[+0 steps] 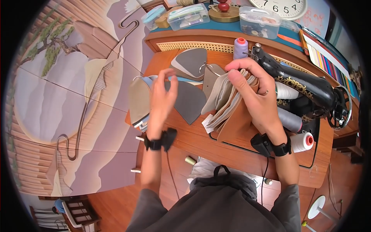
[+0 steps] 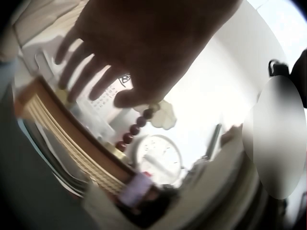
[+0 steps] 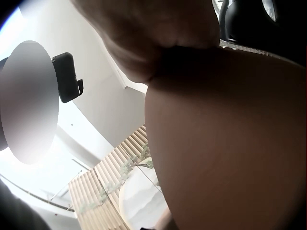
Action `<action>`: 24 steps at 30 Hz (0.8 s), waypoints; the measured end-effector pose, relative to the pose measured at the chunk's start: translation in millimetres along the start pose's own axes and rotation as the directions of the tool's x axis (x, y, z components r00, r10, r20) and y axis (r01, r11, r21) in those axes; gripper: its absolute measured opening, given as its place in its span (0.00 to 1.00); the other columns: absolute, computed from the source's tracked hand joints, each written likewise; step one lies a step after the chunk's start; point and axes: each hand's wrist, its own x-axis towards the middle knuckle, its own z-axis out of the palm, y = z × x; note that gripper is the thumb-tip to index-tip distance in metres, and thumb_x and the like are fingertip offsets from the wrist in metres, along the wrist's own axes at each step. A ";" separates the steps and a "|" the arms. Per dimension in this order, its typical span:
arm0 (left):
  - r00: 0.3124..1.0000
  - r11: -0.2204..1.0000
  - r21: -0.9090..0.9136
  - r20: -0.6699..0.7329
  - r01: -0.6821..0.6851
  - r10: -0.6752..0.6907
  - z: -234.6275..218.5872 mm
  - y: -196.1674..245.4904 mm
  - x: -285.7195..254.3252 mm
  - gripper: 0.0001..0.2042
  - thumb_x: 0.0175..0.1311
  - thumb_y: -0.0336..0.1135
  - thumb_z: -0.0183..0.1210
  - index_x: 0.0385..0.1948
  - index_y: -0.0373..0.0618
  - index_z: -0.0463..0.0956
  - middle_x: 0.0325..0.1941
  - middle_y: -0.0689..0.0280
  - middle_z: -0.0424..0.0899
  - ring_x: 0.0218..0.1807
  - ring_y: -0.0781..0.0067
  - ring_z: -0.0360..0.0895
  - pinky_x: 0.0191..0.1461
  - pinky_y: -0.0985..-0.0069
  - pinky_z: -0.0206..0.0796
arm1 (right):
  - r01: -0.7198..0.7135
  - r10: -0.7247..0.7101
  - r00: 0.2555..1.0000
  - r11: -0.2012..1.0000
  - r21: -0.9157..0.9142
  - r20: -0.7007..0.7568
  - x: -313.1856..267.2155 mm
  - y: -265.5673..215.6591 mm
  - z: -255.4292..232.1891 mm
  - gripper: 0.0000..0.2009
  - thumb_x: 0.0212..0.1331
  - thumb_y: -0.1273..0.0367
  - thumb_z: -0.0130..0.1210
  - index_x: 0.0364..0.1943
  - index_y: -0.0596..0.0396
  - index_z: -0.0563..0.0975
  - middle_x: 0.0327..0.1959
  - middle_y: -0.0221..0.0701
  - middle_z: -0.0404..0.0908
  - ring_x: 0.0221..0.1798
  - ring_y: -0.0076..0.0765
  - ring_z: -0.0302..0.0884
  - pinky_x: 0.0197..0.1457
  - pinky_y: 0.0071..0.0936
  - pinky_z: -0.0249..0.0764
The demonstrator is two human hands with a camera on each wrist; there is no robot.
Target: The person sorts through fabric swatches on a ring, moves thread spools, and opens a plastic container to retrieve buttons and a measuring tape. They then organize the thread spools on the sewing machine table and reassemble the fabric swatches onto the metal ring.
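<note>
A thick bundle of leather swatches in beige, grey and brown fans out over the wooden table. My right hand grips its upper edge between thumb and fingers. In the right wrist view the bundle's large brown leather surface fills much of the picture below that hand. A metal ring passes near the swatches' corners. Left of the bundle lie dark grey swatches and a taupe one. My left hand is raised over them, holding nothing, its fingers apart in the left wrist view.
A black sewing machine stands at the right, with thread cones beside it. A lilac spool stands behind the swatches. Plastic boxes and a clock line the back ledge. A relief wall panel rises at the left.
</note>
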 end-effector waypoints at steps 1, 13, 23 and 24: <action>1.000 1.000 0.001 -0.001 -0.002 0.002 -3.3 -15.8 11.1 0.19 0.64 0.47 0.60 0.51 0.43 0.76 0.55 0.60 0.82 0.58 0.63 0.75 0.59 0.65 0.63 | -0.023 0.023 1.000 1.000 0.014 -0.002 0.4 -1.3 -1.6 0.08 0.66 0.69 0.60 0.43 0.59 0.79 0.38 0.26 0.81 0.41 0.18 0.74 0.45 0.18 0.71; 0.968 0.466 0.884 0.082 0.039 -0.238 2.8 -84.5 35.2 0.34 0.55 0.61 0.65 0.54 0.39 0.76 0.54 0.49 0.80 0.62 0.49 0.70 0.65 0.56 0.49 | -0.007 0.007 0.998 1.000 0.011 0.056 1.0 -1.6 -0.1 0.08 0.65 0.70 0.61 0.42 0.61 0.79 0.37 0.28 0.81 0.42 0.20 0.75 0.47 0.20 0.72; 0.956 0.503 0.864 0.137 0.014 -0.261 13.4 -92.3 43.7 0.29 0.58 0.57 0.63 0.52 0.44 0.74 0.51 0.48 0.82 0.65 0.44 0.69 0.65 0.50 0.46 | 0.089 -0.087 0.994 0.995 -0.034 0.060 0.9 2.1 0.8 0.07 0.64 0.70 0.61 0.41 0.60 0.79 0.37 0.28 0.82 0.40 0.21 0.76 0.45 0.20 0.71; 0.978 0.456 0.889 0.124 -0.034 -0.169 15.1 -99.3 44.5 0.27 0.58 0.55 0.63 0.52 0.46 0.75 0.51 0.50 0.82 0.63 0.43 0.70 0.66 0.49 0.46 | 0.072 -0.070 0.995 0.997 -0.032 0.065 0.6 0.7 0.5 0.08 0.64 0.70 0.61 0.41 0.59 0.80 0.37 0.28 0.82 0.40 0.22 0.76 0.45 0.20 0.71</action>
